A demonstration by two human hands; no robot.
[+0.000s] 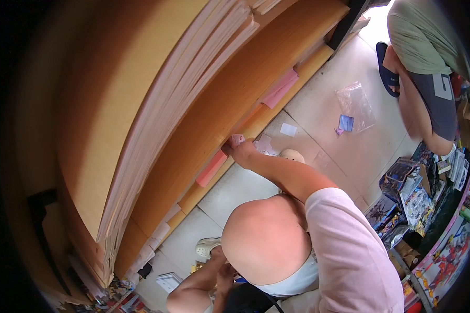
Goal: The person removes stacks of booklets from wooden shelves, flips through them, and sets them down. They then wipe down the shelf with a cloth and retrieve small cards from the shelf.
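My right hand (242,152) reaches to the lower gap of a wooden shelf unit (214,112), its fingers closed on a small pink-and-white printed paper (237,140). Beside that hand, pale paper scraps (265,143) lie on the floor. A pink-red paper piece (212,168) sticks out of the same gap. My left hand (224,275) is low down between my bent legs, partly behind my knee (266,240). Its fingers are mostly hidden, and whether it holds anything does not show.
Stacked paper sheets (177,99) fill the upper shelf. On the tiled floor lie a clear plastic bag (356,107), a blue card (345,123) and a white slip (288,129). Another person (428,78) crouches at the right, near piled colourful packages (412,195). A white box (168,281) sits lower left.
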